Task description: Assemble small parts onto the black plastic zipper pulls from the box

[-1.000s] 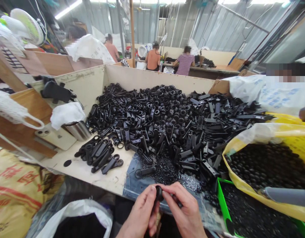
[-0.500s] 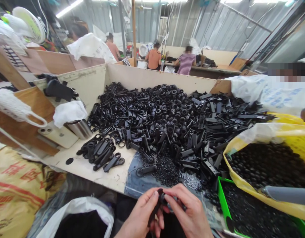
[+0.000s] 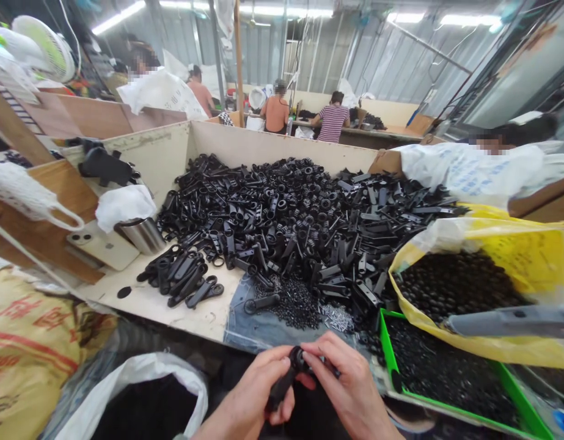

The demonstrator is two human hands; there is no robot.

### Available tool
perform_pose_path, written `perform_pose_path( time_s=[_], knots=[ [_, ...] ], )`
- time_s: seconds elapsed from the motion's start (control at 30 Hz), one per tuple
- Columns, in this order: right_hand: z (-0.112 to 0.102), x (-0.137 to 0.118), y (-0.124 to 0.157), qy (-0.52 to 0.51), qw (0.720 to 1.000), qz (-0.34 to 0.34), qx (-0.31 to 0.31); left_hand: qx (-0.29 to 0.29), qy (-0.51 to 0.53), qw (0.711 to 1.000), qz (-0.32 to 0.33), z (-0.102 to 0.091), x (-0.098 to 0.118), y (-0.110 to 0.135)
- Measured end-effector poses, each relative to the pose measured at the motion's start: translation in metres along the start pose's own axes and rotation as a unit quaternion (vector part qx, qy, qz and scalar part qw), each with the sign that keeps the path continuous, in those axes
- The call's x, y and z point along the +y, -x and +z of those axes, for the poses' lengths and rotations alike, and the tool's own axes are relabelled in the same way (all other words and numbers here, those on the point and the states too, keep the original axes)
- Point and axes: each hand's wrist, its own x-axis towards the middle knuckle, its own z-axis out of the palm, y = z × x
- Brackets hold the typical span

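My left hand (image 3: 256, 388) is closed around a long black plastic part (image 3: 280, 386) with a rounded ring end, held tilted low at the front. My right hand (image 3: 348, 385) pinches at that ring end; whether a small separate piece is between its fingertips I cannot make out. Just beyond the hands, small black pieces (image 3: 296, 305) and short silver pins (image 3: 336, 318) lie on a blue cloth (image 3: 238, 324). A large heap of black plastic parts (image 3: 272, 214) fills the bench behind them. To the left lies a smaller pile of similar ring-ended parts (image 3: 178, 275).
On the right stand a green tray (image 3: 386, 348) and a yellow bag (image 3: 529, 269) of black pieces, with a grey tool (image 3: 515, 321) across it. A white sack (image 3: 194, 373) sits low left. A phone (image 3: 105, 247) and metal cup (image 3: 144, 235) stand left. Several people work beyond.
The view has swung slightly right, so the bench appears further left. The left hand has tilted the black part so more of its length shows; the right fingertips stay at its ring end.
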Motion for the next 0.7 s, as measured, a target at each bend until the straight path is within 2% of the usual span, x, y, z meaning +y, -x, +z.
perform_pose_path(
  time_s=[0.2,0.37,0.5,0.7],
  knots=[
    [-0.005,-0.010,0.024,0.035,0.999,-0.017,0.015,-0.039,-0.064,0.997,0.009,0.014,-0.006,0.017],
    [0.005,-0.016,0.048,0.024,0.996,-0.041,0.076,-0.038,-0.181,0.979,0.081,0.018,-0.018,0.030],
    [0.017,-0.018,0.066,-0.004,0.992,-0.022,0.124,-0.025,-0.216,0.967,0.131,0.017,-0.025,0.038],
    [0.025,-0.028,0.081,-0.017,0.982,0.016,0.189,-0.040,-0.219,0.961,0.163,0.016,-0.032,0.044]
  ],
)
